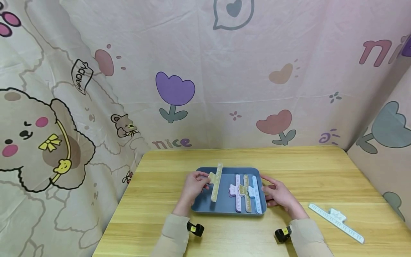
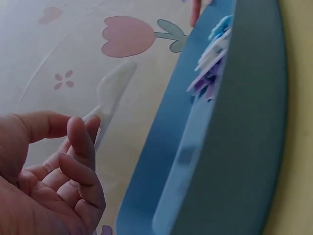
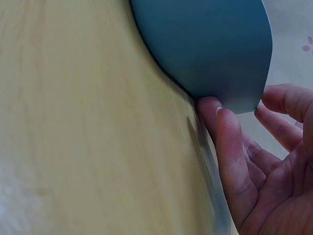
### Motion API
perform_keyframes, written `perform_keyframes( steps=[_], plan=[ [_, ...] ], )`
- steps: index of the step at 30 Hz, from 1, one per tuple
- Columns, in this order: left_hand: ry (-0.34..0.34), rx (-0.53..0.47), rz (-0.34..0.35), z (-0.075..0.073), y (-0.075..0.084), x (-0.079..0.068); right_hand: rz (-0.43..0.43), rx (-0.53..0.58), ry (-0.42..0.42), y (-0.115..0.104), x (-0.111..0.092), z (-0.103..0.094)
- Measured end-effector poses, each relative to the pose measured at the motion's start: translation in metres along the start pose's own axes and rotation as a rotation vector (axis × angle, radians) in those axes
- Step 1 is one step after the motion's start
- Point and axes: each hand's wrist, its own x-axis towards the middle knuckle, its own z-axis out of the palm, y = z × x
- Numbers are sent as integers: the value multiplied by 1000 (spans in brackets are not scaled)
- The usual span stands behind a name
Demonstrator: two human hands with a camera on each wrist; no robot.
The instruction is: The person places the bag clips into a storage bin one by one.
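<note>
My left hand pinches the handle of a pale yellow long ruler clip above the left half of a blue-grey tray. That clip tilts slightly, its upper end reaching past the tray's far rim. My right hand holds the tray's right side, with fingers at the rim and low on the outer wall in the right wrist view. Side by side in the tray's right half lie a purple-and-white ruler clip, a tan ruler clip and a light blue ruler clip.
A pale mint ruler clip lies slanted on the wooden table, right of my right forearm. Behind the table hangs a printed cloth with flowers and hearts.
</note>
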Motion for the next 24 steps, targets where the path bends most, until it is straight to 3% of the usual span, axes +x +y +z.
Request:
perform_keyframes(
  steps=[24],
  plan=[
    [-60, 101, -64, 24, -35, 2, 8, -7, 5, -3, 0, 0]
  ],
)
